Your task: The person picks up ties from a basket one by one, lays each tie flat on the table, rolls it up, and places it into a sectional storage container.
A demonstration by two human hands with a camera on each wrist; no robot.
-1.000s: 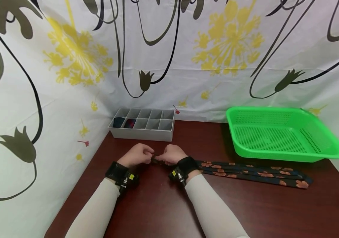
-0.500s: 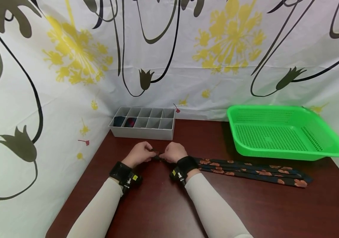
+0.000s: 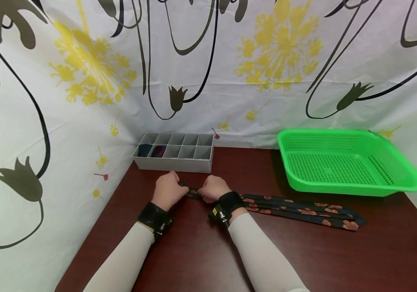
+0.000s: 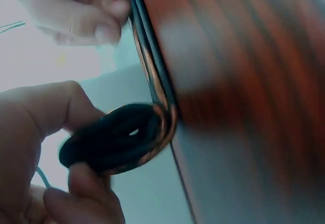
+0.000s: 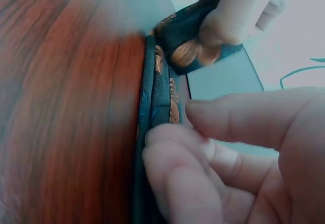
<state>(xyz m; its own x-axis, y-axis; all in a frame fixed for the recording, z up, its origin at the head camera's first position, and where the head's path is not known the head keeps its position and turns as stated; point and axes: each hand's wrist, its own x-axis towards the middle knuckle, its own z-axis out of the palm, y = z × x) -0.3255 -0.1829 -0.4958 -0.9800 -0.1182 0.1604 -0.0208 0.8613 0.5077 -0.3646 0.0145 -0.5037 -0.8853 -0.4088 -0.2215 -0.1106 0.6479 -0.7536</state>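
A dark necktie (image 3: 307,211) with orange flowers lies folded in long layers across the table, its pointed end to the right. My left hand (image 3: 166,191) pinches the left end between thumb and fingers, where it is turned into a small flat roll (image 4: 119,140) raised from the table. Just to the right, my right hand (image 3: 213,188) has its fingers curled at the tie's edge, thumb close to the fingertips. In the right wrist view those fingers (image 5: 172,148) overlap the layers, and the turned-up end (image 5: 185,51) stands beyond them. In the head view the right hand hides part of the tie.
A grey divided organizer (image 3: 173,164) stands at the back left, dark rolled cloth (image 3: 144,150) and a red-and-dark piece (image 3: 158,151) in two compartments. A green basket (image 3: 354,188) sits at the back right. A patterned curtain (image 3: 208,109) borders the brown table.
My left hand has turned over and shifted slightly, lifting and turning the tie's left end. The tie's right tip has slid to the left. My right hand has stayed nearly in place.
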